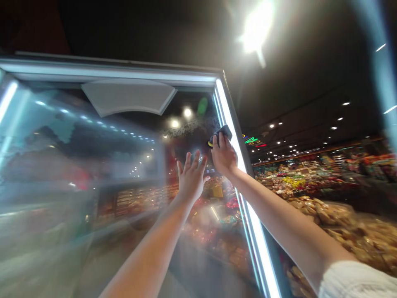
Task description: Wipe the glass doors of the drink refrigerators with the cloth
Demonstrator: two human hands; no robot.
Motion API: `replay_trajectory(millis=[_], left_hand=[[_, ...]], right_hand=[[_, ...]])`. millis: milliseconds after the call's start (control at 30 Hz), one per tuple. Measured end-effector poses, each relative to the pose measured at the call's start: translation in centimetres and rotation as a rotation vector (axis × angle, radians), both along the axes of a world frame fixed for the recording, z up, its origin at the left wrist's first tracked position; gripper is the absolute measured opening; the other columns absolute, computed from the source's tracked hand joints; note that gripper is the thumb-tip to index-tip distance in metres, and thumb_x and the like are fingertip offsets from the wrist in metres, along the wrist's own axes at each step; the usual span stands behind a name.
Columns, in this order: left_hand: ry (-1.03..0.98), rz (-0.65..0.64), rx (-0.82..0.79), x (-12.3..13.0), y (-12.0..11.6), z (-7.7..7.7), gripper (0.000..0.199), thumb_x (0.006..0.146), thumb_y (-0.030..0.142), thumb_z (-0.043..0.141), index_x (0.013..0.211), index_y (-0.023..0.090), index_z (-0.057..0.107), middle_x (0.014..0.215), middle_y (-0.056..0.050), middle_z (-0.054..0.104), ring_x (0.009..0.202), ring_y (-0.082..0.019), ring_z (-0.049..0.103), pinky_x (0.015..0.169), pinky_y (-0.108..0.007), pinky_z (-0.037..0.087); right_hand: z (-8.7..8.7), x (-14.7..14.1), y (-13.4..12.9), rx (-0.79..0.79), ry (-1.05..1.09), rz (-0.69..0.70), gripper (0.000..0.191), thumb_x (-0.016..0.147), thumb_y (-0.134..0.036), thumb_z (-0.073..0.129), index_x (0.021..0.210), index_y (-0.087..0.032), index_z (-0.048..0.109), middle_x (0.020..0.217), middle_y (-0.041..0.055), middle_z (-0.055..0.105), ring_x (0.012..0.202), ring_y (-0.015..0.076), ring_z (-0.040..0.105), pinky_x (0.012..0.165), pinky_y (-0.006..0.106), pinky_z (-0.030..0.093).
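Note:
My left hand (190, 179) is spread with its fingers up, at or against a large glass pane (130, 182). It holds nothing. To its right and slightly higher, my right hand (224, 155) presses a dark pad with a yellow edge (226, 132) against the pane, close to the lit side frame (230, 132). My fingers lie over part of the pad, so its exact kind is unclear. Wet-looking or foamy smears (182, 129) mark the glass left of the pad. The lower left of the pane looks hazy and reflects lights.
A bright strip runs along the top frame (130, 73), with a pale curved panel (130, 98) below it. Right of the frame are shop displays with bagged goods (325, 211) and shelves (338, 161). A strong lamp (257, 29) shines overhead.

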State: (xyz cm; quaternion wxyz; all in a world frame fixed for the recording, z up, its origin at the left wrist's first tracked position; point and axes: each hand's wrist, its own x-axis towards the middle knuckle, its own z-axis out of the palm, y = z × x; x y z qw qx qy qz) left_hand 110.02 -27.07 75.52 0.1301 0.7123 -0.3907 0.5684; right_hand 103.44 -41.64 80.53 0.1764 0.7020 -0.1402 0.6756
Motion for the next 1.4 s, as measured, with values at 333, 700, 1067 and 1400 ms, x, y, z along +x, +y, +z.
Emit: replay_trajectory(millis=[333, 700, 1067, 1400], left_hand=[[-0.034, 0.003, 0.005, 0.5, -0.2, -0.4, 0.071, 0.094, 0.037, 0.067, 0.158, 0.029, 0.038, 0.170, -0.008, 0.026, 0.158, -0.037, 0.018, 0.122, -0.070, 0.023], [-0.115, 0.063, 0.000, 2.1, 2.1, -0.4, 0.078, 0.095, 0.057, 0.058, 0.161, 0.024, 0.033, 0.171, -0.009, 0.022, 0.158, -0.035, 0.018, 0.126, -0.066, 0.018], [-0.126, 0.056, 0.008, 2.9, 2.0, -0.6, 0.076, 0.097, 0.060, 0.052, 0.162, 0.025, 0.031, 0.171, -0.009, 0.022, 0.159, -0.034, 0.017, 0.127, -0.063, 0.015], [-0.145, 0.051, 0.010, 3.8, 1.8, -0.9, 0.078, 0.098, 0.063, 0.046, 0.164, 0.026, 0.025, 0.172, -0.007, 0.020, 0.159, -0.033, 0.016, 0.128, -0.060, 0.012]], right_hand=[[8.8, 0.5, -0.4, 0.124, -0.072, 0.201, 0.050, 0.102, -0.026, 0.039, 0.149, -0.026, 0.055, 0.151, 0.0167, 0.052, 0.129, 0.0356, 0.057, 0.101, 0.051, 0.053], [8.1, -0.3, -0.6, 0.014, -0.009, 0.050, 0.049, 0.099, -0.017, 0.040, 0.142, -0.023, 0.061, 0.135, 0.0174, 0.067, 0.115, 0.0340, 0.066, 0.092, 0.046, 0.055], [8.4, 0.7, -0.7, -0.191, 0.078, 0.088, 0.051, 0.101, -0.023, 0.039, 0.151, -0.012, 0.048, 0.152, 0.0175, 0.054, 0.130, 0.0327, 0.059, 0.107, 0.047, 0.049], [11.8, 2.1, 1.5, -0.218, 0.136, 0.179, 0.051, 0.099, -0.026, 0.046, 0.148, -0.015, 0.054, 0.159, 0.0098, 0.049, 0.144, 0.0279, 0.047, 0.121, 0.044, 0.037]])
